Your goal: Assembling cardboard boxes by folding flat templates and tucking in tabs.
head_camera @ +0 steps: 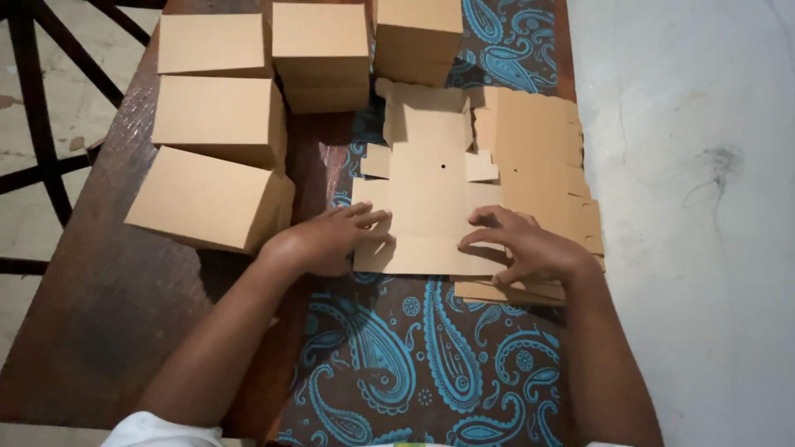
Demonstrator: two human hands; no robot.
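Both hands press flat, fingers spread: left hand [331,240] and right hand [522,244] on the near edge of the flat carton blank [431,199]. Blank's long axis runs away from both; folded boxes [219,124] sit beyond the left hand, nearer it

A flat, unfolded brown cardboard box blank [431,207] lies on the paisley cloth, flaps spread and 1 small round hole near its middle. Its near edge overlaps a stack of similar blanks [542,165] just beside it.
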